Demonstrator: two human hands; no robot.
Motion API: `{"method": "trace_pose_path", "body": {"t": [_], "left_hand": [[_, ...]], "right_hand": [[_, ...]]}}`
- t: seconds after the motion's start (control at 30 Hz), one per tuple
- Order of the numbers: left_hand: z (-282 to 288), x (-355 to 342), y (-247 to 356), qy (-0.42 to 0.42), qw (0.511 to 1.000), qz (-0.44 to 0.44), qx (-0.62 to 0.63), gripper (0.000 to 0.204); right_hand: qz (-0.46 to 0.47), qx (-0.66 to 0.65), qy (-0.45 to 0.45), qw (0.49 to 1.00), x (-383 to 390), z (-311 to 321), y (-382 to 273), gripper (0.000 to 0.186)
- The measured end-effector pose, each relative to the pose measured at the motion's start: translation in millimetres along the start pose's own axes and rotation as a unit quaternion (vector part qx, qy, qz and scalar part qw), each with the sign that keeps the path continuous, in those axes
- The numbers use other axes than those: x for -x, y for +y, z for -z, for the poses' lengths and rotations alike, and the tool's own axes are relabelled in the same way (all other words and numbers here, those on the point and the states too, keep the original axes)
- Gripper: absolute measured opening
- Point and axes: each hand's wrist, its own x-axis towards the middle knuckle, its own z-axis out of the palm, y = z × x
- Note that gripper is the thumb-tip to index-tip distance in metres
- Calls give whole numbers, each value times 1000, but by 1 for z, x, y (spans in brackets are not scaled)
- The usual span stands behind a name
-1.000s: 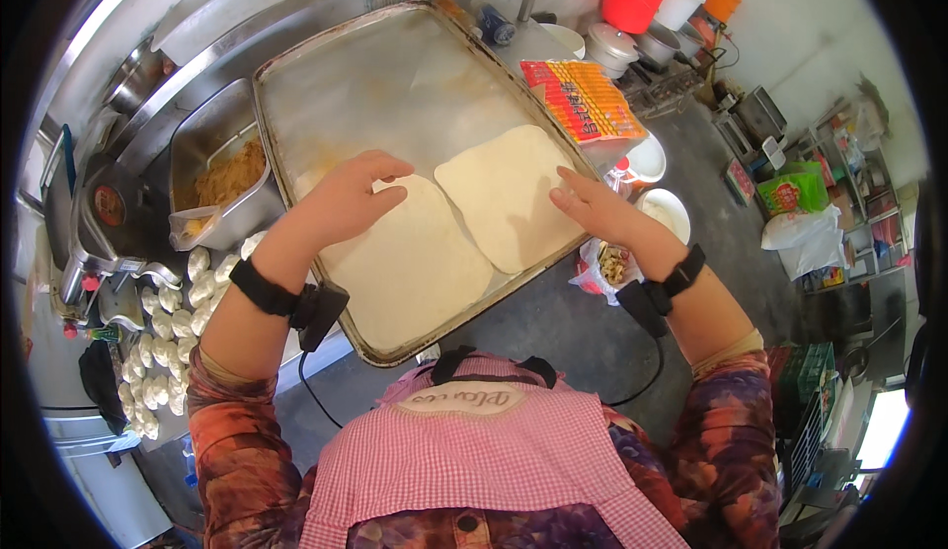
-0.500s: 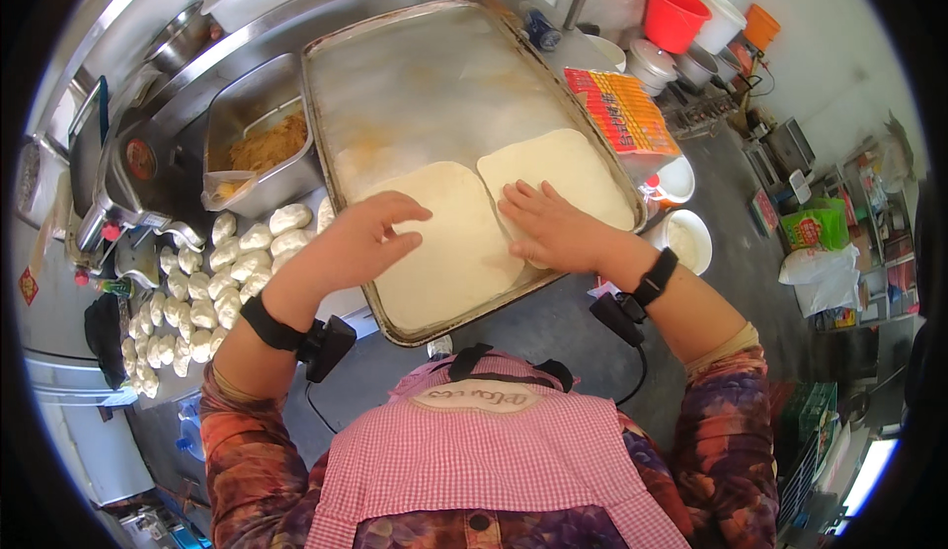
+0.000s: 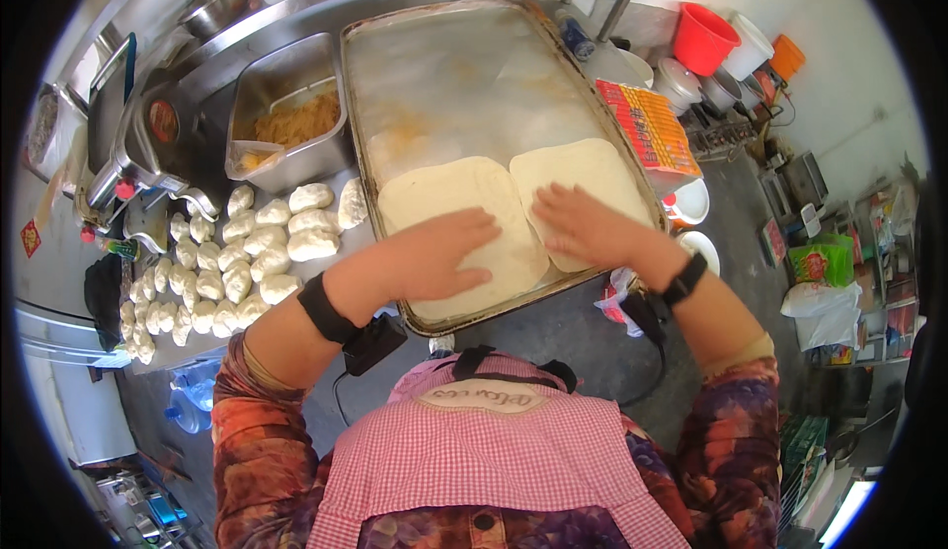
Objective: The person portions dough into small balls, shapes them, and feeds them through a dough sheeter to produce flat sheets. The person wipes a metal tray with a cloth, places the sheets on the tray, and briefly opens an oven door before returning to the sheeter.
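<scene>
Two flat, pale sheets of dough lie side by side on the near part of a large metal baking tray (image 3: 464, 75). Over the left dough sheet (image 3: 444, 186) is my left hand (image 3: 434, 255), its fingers stretched out and thumb apart. My right hand (image 3: 592, 225) rests with fingers spread over the left part of the right dough sheet (image 3: 595, 168), near the seam between the two. Neither hand grips anything. Part of each sheet is hidden under my hands and forearms.
Left of the tray, rows of dough pieces (image 3: 265, 241) cover the table. Behind them stands a deep steel pan (image 3: 336, 144) with a yellow-brown crumbly filling (image 3: 301, 119). An orange-and-red package (image 3: 647, 129), a red bucket (image 3: 706, 40) and a white bucket (image 3: 748, 47) are at the right.
The tray and table have shifted to the right in view. My left hand has moved lower and rightward over the left sheet and straightened its fingers; the right hand stays on the right sheet.
</scene>
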Motion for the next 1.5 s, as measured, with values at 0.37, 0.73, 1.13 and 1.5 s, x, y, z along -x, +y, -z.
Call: {"method": "trace_pose_path", "body": {"t": [0.37, 0.73, 1.13, 1.5], "left_hand": [[-11, 17, 14, -65, 989, -93, 95, 49], [-17, 86, 37, 22, 999, -20, -12, 25], [-31, 155, -107, 317, 864, 309, 239, 29], [-62, 107, -215, 220, 931, 248, -150, 53]], "right_hand": [[26, -4, 51, 998, 54, -17, -32, 54], [33, -101, 133, 985, 42, -8, -53, 28], [18, -149, 287, 946, 41, 2, -86, 22], [-114, -170, 301, 932, -24, -3, -139, 21]]}}
